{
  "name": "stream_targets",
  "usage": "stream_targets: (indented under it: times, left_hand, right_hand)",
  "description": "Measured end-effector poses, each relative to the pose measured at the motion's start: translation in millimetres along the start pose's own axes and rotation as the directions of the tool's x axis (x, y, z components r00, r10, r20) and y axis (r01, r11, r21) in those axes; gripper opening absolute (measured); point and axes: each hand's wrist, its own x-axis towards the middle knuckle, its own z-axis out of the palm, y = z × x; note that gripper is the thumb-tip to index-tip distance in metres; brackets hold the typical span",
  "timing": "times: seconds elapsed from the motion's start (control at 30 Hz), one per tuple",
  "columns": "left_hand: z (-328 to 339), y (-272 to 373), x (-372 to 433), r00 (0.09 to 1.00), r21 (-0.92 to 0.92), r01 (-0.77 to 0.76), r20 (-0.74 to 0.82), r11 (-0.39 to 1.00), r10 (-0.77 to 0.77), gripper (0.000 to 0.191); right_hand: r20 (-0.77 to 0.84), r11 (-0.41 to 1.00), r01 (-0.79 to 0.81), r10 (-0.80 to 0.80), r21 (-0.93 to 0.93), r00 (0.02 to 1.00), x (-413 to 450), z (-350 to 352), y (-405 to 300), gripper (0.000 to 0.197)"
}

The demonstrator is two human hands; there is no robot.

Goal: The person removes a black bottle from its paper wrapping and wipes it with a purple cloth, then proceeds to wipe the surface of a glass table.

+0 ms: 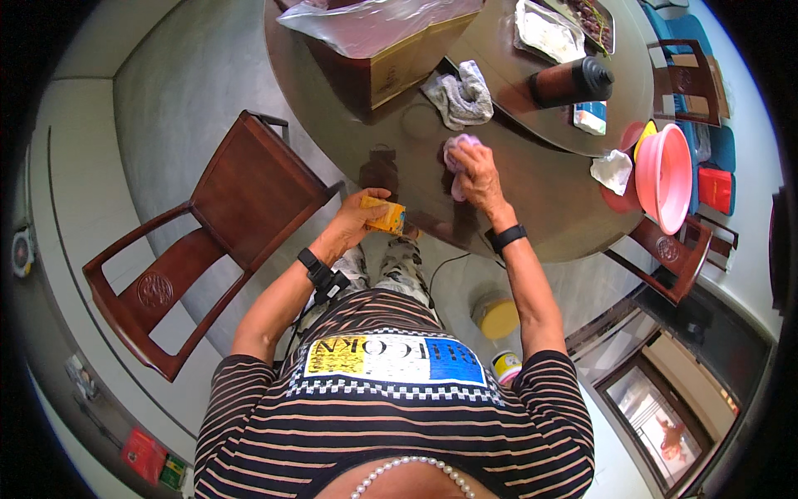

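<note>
My left hand [356, 219] grips a small yellow box [385, 216] just off the near edge of the round dark table [530, 199]. A pinkish-purple cloth [458, 150] is bunched under my right hand [479, 174], pressed against the tabletop. Beyond that hand lies a crumpled grey and white towel [461, 96]. At the far left of the table stands a large brown carton [405, 65] with clear plastic film [374, 28] over its top.
A turntable [499, 68] carries a dark bottle [570, 82], a tissue pack [590, 117] and a plastic-wrapped tray [548, 31]. A pink basin [666, 179] and white crumpled cloth [612, 171] stand at the right. A wooden chair [249, 193] is on my left; a yellow-topped stool [499, 317] is below the table.
</note>
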Motion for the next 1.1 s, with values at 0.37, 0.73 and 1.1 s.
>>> stream_targets:
  times: [0.37, 0.73, 1.1]
  left_hand:
    - [-16.4, -8.0, -10.5, 1.0, -0.08, -0.019, -0.006, 0.997, 0.019, 0.028]
    - [-28.1, -12.3, -23.8, 0.983, -0.118, 0.089, 0.169, 0.989, -0.068, 0.047]
    - [-49.8, -51.9, 13.7, 0.929, -0.048, 0.311, 0.228, 0.949, -0.293, 0.035]
  right_hand:
    - [0.077, 0.967, -0.112, 0.133, -0.23, 0.988, 78.6, 12.0, 0.2, 0.04]
    - [0.166, 0.987, 0.146, -0.154, 0.06, 0.974, 81.2, 4.0, -20.0, 0.047]
    - [0.269, 0.974, 0.171, -0.207, 0.151, 0.941, 24.9, -5.0, -39.9, 0.044]
